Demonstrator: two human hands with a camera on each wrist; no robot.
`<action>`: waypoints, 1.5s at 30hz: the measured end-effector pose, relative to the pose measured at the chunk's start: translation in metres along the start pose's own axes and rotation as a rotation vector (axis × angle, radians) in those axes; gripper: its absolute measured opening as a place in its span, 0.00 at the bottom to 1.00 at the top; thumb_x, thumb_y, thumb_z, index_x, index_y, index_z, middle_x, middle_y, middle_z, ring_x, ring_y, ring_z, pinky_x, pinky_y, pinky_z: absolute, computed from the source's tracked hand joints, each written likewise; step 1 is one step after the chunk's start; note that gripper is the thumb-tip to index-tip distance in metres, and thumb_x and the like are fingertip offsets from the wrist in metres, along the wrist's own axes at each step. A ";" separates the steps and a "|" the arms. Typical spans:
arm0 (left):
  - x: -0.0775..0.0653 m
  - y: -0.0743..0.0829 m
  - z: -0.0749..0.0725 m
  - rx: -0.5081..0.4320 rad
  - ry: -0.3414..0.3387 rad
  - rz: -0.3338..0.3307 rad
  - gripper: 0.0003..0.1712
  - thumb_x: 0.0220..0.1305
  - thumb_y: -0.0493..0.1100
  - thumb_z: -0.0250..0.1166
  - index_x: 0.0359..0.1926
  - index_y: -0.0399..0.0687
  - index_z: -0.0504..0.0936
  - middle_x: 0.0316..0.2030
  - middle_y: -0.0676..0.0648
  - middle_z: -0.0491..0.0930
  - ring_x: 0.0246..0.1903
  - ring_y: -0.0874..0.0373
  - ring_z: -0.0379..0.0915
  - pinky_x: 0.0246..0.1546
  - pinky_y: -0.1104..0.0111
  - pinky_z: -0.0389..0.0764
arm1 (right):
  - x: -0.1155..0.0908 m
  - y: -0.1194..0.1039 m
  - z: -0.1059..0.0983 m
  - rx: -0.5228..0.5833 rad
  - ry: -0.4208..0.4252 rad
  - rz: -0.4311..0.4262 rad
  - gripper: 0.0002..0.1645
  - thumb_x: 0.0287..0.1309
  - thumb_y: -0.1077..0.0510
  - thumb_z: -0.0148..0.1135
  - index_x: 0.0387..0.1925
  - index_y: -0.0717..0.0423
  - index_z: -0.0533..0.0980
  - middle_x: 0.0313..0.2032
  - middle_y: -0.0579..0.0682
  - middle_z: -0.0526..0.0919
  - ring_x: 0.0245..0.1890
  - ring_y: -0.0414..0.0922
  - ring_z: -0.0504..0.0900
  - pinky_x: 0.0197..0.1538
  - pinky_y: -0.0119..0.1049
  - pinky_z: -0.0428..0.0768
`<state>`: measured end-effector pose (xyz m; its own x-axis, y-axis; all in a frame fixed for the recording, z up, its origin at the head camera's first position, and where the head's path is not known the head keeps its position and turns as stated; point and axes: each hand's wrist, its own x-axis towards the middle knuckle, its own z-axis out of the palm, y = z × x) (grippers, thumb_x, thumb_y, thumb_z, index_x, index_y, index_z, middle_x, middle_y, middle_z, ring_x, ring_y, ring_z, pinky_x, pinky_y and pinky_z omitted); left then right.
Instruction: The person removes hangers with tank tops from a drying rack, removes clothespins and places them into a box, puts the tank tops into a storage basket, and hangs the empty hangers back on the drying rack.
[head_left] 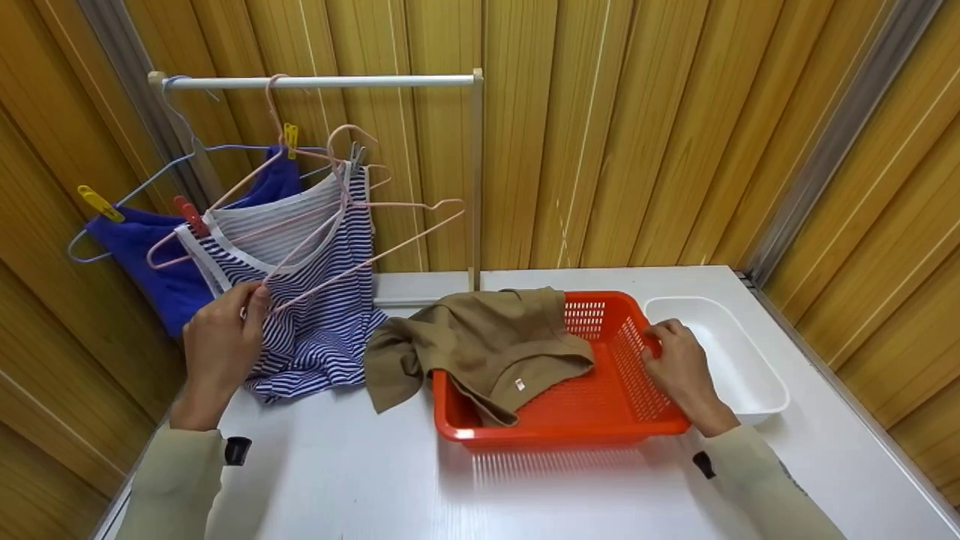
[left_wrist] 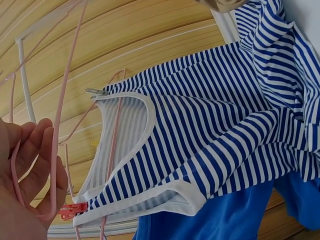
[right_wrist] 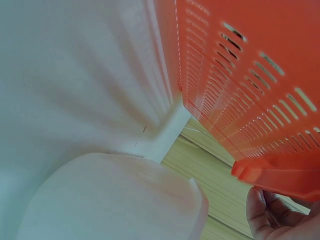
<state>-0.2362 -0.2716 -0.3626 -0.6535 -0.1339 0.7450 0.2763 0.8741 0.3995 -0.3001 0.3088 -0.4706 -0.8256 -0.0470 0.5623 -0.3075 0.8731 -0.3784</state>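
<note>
My left hand pinches a pink hanger at one end, with its hook pointing up and no garment on it. That hanger overlaps a blue-and-white striped sleeveless top, which hangs from another pink hanger by a red clothespin and a grey one. My right hand holds the right rim of a red plastic basket. Draped over the basket's left side is a brown garment, partly inside and partly hanging out. The right wrist view shows fingers against the basket's rim.
A rack with a white bar stands at the back left. From it also hangs a blue garment, pinned with yellow clothespins to a blue hanger. A white tub sits right of the basket. Wood-patterned walls enclose the white table.
</note>
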 end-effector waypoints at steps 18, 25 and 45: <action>0.038 0.025 0.019 -0.037 0.024 -0.142 0.22 0.75 0.50 0.51 0.46 0.35 0.82 0.38 0.34 0.84 0.40 0.36 0.79 0.43 0.45 0.74 | -0.001 0.000 0.000 -0.003 0.001 0.002 0.15 0.47 0.70 0.63 0.41 0.70 0.80 0.39 0.63 0.79 0.42 0.61 0.77 0.46 0.56 0.77; 0.053 0.035 0.028 -0.050 0.056 -0.153 0.20 0.75 0.49 0.52 0.45 0.38 0.82 0.36 0.35 0.83 0.37 0.38 0.78 0.41 0.46 0.72 | 0.001 -0.001 0.000 -0.025 -0.004 -0.008 0.16 0.48 0.69 0.62 0.41 0.69 0.81 0.40 0.64 0.79 0.42 0.61 0.77 0.46 0.57 0.77; 0.084 0.059 0.068 -0.067 0.028 -0.166 0.18 0.74 0.48 0.53 0.46 0.41 0.84 0.38 0.38 0.85 0.39 0.40 0.80 0.39 0.47 0.75 | 0.001 -0.002 -0.001 -0.019 -0.045 0.032 0.17 0.48 0.68 0.63 0.43 0.69 0.80 0.40 0.64 0.79 0.43 0.62 0.77 0.48 0.57 0.76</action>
<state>-0.3223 -0.1992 -0.3128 -0.6746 -0.2875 0.6799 0.2131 0.8059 0.5523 -0.2998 0.3073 -0.4680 -0.8554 -0.0400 0.5165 -0.2717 0.8835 -0.3815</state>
